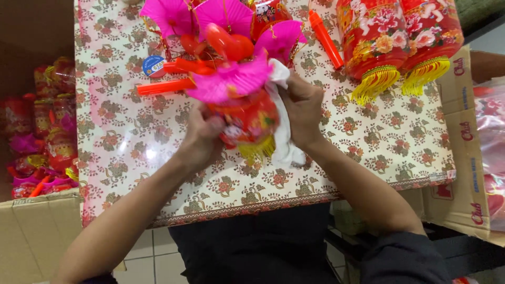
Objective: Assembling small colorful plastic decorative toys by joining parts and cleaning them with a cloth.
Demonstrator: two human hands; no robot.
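Note:
A small red lantern (pixel 247 120) with a pink pleated top (pixel 231 79) and a yellow fringe hangs between my hands above the floral tablecloth (pixel 131 131). My left hand (pixel 202 138) grips its left side. My right hand (pixel 302 108) presses a white cloth (pixel 281 126) against its right side. Behind it lie more pink-topped lanterns (pixel 221 21) with orange plastic handles (pixel 165 87).
Two large red flower-printed lanterns (pixel 397 39) with yellow fringes lie at the table's back right. An orange stick (pixel 326 39) lies beside them. A cardboard box (pixel 37 231) at left holds several wrapped lanterns (pixel 44 137). Another printed carton (pixel 465 152) stands at right.

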